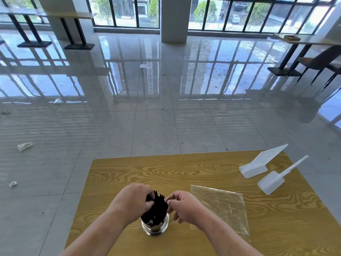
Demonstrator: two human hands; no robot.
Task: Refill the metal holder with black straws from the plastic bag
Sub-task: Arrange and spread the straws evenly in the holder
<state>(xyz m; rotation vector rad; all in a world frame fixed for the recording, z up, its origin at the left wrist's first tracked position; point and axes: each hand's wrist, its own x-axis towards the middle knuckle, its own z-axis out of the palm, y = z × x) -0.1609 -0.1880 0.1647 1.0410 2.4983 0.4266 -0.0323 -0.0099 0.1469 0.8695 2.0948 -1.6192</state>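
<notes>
A round metal holder (155,229) stands upright near the front of the wooden table (184,169). A thick bunch of black straws (156,207) stands inside it, tops fanned out above the rim. My left hand (132,198) is closed around the left side of the bunch near its top. My right hand (184,206) pinches the straw tops from the right with thumb and fingertips. The clear plastic bag (221,206) lies flat on the table just right of my right hand, and no straws show in it.
Two white plastic scoops (256,167) (273,183) lie at the table's far right corner. Beyond the table is a glossy tiled floor with paper scraps (25,146), other tables, a chair (319,61) and tall windows.
</notes>
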